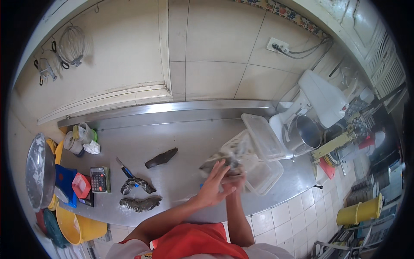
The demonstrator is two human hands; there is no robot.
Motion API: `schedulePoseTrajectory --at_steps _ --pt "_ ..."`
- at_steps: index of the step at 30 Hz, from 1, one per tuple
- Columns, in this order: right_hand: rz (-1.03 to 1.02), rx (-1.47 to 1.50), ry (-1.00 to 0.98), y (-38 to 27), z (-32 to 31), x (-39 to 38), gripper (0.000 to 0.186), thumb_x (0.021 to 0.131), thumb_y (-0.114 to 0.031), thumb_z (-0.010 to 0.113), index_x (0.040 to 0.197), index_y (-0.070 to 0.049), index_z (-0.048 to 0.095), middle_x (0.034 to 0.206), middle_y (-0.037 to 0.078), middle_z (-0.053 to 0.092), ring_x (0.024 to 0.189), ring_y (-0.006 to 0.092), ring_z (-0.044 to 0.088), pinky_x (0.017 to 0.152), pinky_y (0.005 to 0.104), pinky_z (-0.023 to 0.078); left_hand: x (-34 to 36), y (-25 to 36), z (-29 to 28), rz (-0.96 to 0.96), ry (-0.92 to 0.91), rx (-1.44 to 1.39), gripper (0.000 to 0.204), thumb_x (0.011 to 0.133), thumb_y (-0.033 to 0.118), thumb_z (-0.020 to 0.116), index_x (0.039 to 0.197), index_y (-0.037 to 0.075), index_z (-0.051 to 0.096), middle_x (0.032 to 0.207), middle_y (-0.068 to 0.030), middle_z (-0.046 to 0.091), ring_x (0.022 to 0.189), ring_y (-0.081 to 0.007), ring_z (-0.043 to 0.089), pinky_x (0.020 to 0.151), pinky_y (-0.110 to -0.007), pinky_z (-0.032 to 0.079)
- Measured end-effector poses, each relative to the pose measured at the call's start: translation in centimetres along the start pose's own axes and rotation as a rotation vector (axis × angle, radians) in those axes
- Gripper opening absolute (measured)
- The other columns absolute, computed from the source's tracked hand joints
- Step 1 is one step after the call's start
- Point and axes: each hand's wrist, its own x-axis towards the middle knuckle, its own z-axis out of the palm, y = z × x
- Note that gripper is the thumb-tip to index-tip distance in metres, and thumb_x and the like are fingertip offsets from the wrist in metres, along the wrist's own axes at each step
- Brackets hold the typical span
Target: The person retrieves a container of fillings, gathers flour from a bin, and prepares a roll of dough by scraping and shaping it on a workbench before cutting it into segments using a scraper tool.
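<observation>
your left hand (212, 187), fingers outstretched, and right hand (236, 180) meet at a blurred dark piece (209, 164) over the bench (202, 134), near a clear container (268, 176); each hand's grip i cannot tell. the calculator (98, 180) bears markings too small to read.

Dark grey, white-mottled lump of irregular shape (230, 160), motion-blurred, material can't be told. Held between left hand (212, 186) and right hand (234, 180), near side partly covered by fingers. Left end dark, sticks out past left fingertips; right part looks paler, smeared. Seen against stainless-steel desk (185, 172), right of centre. Contact with desk unclear, lower outline hidden.
</observation>
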Motion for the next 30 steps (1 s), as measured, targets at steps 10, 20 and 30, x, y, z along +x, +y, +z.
schedulePoseTrajectory --at_steps 10,20,30 --pt "-0.191 -0.334 0.569 -11.8 -2.0 -0.9 0.084 0.084 -0.055 0.061 0.147 -0.008 0.029 0.153 0.018 0.021 0.139 0.0351 0.021 0.112 0.0491 0.021 -14.7 -6.6 -2.4 -0.7 0.05 -0.001 0.049 0.087 0.037 0.068 0.122 0.005 0.057 0.125 -0.0144 0.056 0.111 -0.0263 0.059 0.09 -0.034 0.05" --pt "0.486 -1.111 0.473 12.3 -3.2 -9.5 0.047 0.086 -0.014 0.067 0.129 -0.005 0.052 0.112 0.007 0.062 0.098 0.0192 0.06 0.086 0.0335 0.047 -31.5 -11.5 -12.6 -1.042 0.594 0.367 0.053 0.081 0.045 0.066 0.11 0.0 0.063 0.107 -0.0192 0.066 0.101 -0.0339 0.063 0.087 -0.04 0.05" --pt "0.261 -2.098 -0.211 31.5 -2.3 -2.1 0.042 0.08 -0.017 0.07 0.116 0.002 0.06 0.105 0.019 0.066 0.099 0.0294 0.064 0.088 0.0373 0.049 -20.4 -26.1 -31.1 -1.369 0.505 0.494 0.055 0.08 0.047 0.066 0.116 0.005 0.059 0.119 -0.0166 0.063 0.11 -0.0322 0.061 0.092 -0.042 0.05"
